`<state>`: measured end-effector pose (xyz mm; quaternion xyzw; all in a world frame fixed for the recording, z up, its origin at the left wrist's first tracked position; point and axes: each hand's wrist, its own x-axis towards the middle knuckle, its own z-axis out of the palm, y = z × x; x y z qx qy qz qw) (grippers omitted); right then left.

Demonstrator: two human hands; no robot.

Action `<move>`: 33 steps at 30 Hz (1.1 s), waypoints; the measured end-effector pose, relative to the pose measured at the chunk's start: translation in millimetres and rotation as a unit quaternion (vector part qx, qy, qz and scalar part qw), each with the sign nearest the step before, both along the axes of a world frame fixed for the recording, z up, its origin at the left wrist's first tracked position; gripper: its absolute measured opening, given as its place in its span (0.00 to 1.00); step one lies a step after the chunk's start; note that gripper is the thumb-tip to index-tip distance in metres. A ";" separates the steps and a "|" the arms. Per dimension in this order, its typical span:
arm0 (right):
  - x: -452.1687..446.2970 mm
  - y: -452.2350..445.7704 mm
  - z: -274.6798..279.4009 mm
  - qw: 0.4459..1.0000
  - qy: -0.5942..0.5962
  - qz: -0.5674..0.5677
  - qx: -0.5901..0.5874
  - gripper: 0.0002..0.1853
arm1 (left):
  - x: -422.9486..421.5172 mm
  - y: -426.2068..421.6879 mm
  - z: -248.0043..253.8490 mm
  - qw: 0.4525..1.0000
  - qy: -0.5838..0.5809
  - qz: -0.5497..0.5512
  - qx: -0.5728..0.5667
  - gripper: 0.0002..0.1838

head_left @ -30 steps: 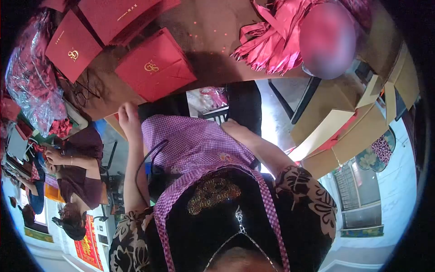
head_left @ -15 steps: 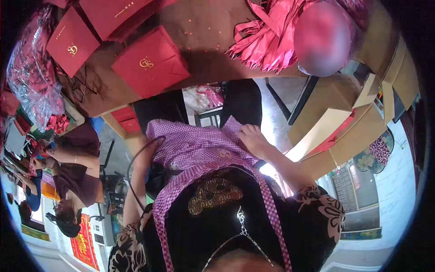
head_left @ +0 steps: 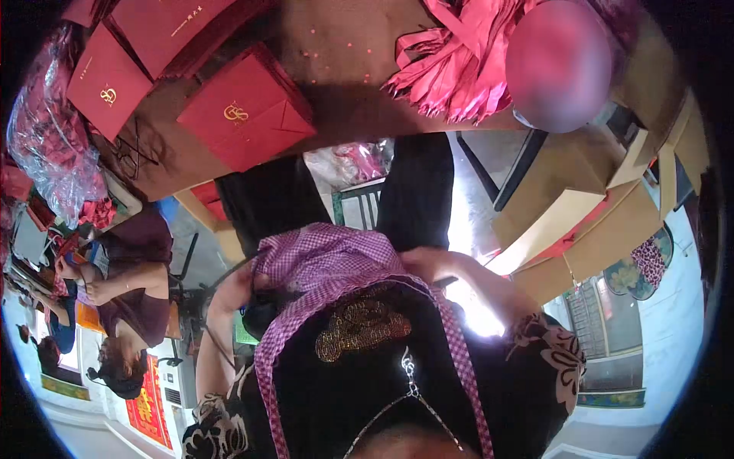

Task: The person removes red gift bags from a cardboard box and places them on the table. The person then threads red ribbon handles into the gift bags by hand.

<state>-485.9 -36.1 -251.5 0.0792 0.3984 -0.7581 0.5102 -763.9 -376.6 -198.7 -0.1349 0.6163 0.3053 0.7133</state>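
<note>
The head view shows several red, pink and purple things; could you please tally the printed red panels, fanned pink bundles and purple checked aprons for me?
Printed red panels: 3
Fanned pink bundle: 1
Purple checked apron: 1
Total: 5

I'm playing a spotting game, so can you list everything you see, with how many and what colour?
Table: one, brown, top
Bags: at least three, red with gold print, table's left
Ribbon-like bunch: one, pinkish red, table's right
Plastic wrap: one bundle, clear over red, far left
Cardboard: several panels, brown, right
Window: one, greyish, lower right
Banner: one, red and gold, lower left
Other people: at least two, dark clothes, left
Apron: one, purple check, middle
Necklace: one, silver, bottom
Left hand: one, bare, apron's left edge
Right hand: one, bare, apron's right edge
</note>
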 end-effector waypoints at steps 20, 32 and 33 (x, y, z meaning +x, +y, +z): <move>-44.7 -136.9 -329.8 0.881 0.038 -0.219 0.417 0.18 | -9.6 73.1 -26.9 0.976 -0.076 -0.154 -0.133 0.15; -83.2 -37.1 -259.7 0.900 -0.033 -0.163 0.403 0.21 | 3.9 66.8 -56.3 0.979 -0.001 -0.200 -0.043 0.13; -84.2 -35.5 -261.3 0.903 -0.032 -0.154 0.401 0.21 | 3.3 68.3 -59.2 0.980 0.001 -0.195 -0.047 0.12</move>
